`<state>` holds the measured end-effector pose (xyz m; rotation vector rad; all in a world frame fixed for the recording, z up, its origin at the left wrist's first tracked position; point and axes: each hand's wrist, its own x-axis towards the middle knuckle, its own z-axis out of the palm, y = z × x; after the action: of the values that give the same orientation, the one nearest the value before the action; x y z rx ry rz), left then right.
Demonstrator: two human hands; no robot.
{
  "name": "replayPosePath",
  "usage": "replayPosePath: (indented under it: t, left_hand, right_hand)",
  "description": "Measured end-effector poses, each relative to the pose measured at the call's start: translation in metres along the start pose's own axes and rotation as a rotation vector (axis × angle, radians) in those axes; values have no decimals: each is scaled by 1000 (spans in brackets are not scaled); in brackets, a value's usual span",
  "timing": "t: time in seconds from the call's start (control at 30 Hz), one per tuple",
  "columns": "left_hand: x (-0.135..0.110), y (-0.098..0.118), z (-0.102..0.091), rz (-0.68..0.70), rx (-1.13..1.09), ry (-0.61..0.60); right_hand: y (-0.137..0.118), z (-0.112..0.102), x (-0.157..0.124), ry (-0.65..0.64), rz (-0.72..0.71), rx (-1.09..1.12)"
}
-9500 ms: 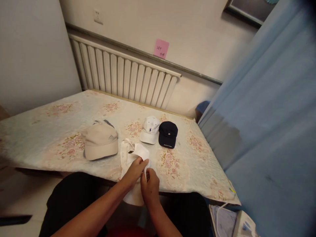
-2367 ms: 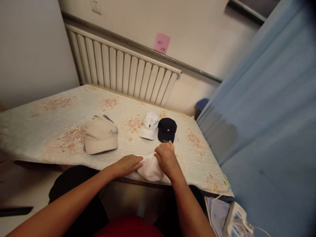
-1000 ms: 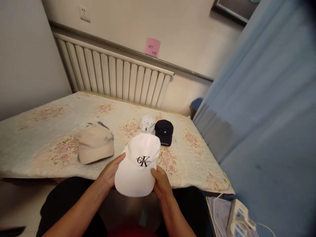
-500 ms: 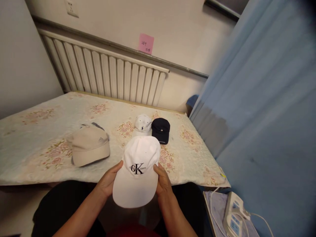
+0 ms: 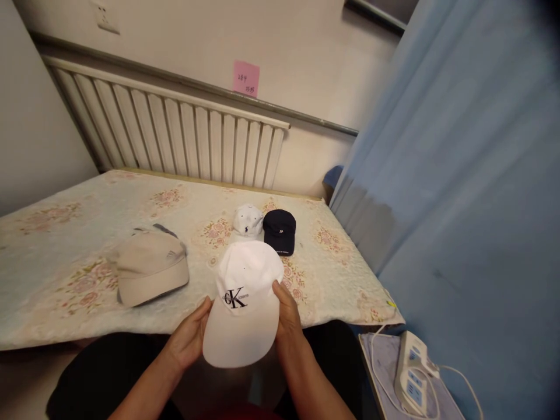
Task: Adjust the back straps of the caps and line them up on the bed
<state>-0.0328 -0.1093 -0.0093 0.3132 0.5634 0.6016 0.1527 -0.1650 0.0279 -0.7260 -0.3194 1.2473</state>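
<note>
A white baseball cap (image 5: 240, 338) with a black "CK" print is held up in front of me, brim toward me and tilted down. My right hand (image 5: 286, 312) grips its right side, thumb on top and fingers underneath. At the left edge of the brim is my left hand (image 5: 188, 335). Its thumb lies alongside the cap's edge, and its fingertips are hidden behind the brim. Beyond it on the bed, a smaller white cap (image 5: 248, 220) sits beside a black cap (image 5: 280, 231). To the left lies a beige cap (image 5: 151, 265), its brim facing me.
The caps lie on a bed with a floral cover (image 5: 153, 213). A radiator (image 5: 175, 131) and a pink note (image 5: 245, 78) are at the wall. On the right hang a blue curtain (image 5: 459, 175) and, below it, a power strip (image 5: 411, 373) with cables on a small table.
The white CK cap has turned slightly, its print shifting left. My left thumb has slid off its top to the edge, while my right hand keeps its hold. The whole view has shifted a little.
</note>
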Motion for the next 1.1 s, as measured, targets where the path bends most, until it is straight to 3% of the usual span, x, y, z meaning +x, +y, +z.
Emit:
replayPosePath:
  t: [0.1, 0.23, 0.33, 0.6, 1.1]
  left_hand:
    - [-3, -3, -5, 78, 24, 23]
    - [-5, -10, -7, 184, -46, 142]
    - [-7, -19, 1, 226, -113, 220]
    - [-8, -34, 23, 215, -111, 280]
    - [4, -22, -23, 246, -168, 336]
  right_hand:
    - [-3, 9, 2, -7, -66, 15]
    - [-4, 23, 5, 57, -150, 60]
    - [2, 31, 7, 67, -218, 85]
    - [23, 41, 7, -8, -262, 45]
    - [-6, 41, 7, -17, -264, 141]
